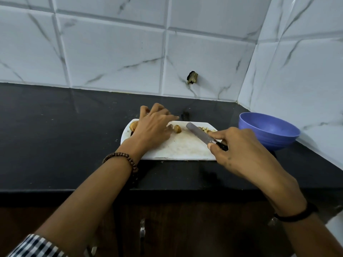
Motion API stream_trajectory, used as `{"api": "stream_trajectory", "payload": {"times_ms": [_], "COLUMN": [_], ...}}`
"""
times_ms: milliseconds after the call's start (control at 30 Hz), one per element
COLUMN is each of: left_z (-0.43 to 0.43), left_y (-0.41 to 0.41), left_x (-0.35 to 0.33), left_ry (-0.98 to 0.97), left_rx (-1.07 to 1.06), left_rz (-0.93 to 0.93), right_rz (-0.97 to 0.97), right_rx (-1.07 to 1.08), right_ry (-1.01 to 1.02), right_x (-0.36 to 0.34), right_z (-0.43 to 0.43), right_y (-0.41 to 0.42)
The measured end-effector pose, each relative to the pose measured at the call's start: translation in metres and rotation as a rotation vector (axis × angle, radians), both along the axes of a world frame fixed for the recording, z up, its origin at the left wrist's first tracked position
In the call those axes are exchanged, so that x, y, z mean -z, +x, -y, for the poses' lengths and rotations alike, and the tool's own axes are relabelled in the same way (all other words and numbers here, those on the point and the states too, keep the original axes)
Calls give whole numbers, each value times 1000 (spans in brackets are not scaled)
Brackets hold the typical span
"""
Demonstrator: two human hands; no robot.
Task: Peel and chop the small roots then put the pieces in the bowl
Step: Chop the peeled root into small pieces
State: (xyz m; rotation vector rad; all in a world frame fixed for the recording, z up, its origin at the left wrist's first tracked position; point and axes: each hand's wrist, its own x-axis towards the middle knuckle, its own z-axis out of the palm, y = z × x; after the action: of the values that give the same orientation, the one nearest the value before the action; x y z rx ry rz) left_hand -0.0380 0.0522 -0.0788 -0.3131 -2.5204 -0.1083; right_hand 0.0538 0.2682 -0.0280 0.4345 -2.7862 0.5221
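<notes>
A white cutting board lies on a black surface, close to a wall of white tiles.

The left hand rests on the far left part of the board. Its fingers are spread wide and loose, and the palm faces down. It wears a brown bead bracelet on the wrist. Farther back on that arm is a bit of checked sleeve.

The small roots are all on the board. One brown root sits just beside the thumb of the left hand, near the middle of the board. Another root peeks out at the left edge, partly hidden under the hand. On the far right part of the board there is a little pile of pale chopped pieces, just behind the knife.

The right hand is wrapped tight around the dark handle of a knife, with one finger laid along the top of the blade. The grey blade slants up and to the left over the board — its tip points at the brown root, but they are apart. A black band goes round this wrist.

The two hands are apart, one on each side of the board.

A blue bowl stands on the surface to the right of the board, near the corner of the wall. It sits just behind the right hand.

There is a dark hole in one tile — low on the wall, behind the board. Below the edge of the surface is a brown cupboard with a shiny handle.
</notes>
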Motion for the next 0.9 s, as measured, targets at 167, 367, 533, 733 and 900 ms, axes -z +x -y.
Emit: {"api": "stream_trajectory", "payload": {"times_ms": [167, 367, 533, 733, 900], "left_z": [-3, 2, 6, 5, 3], "left_y": [1, 0, 1, 4, 2], "left_x": [-1, -4, -3, -7, -1], "left_ry": [-2, 115, 167, 98, 243], "left_rx": [114, 74, 15, 32, 8], "left_rz": [-35, -48, -26, 120, 124], "right_rz": [-14, -38, -34, -44, -57], "right_rx": [18, 1, 12, -12, -26], "right_ry": [-4, -17, -27, -23, -24], "right_x": [3, 7, 11, 10, 12], "right_z": [-3, -4, -2, 1, 3], "right_y": [-3, -5, -7, -7, -12]}}
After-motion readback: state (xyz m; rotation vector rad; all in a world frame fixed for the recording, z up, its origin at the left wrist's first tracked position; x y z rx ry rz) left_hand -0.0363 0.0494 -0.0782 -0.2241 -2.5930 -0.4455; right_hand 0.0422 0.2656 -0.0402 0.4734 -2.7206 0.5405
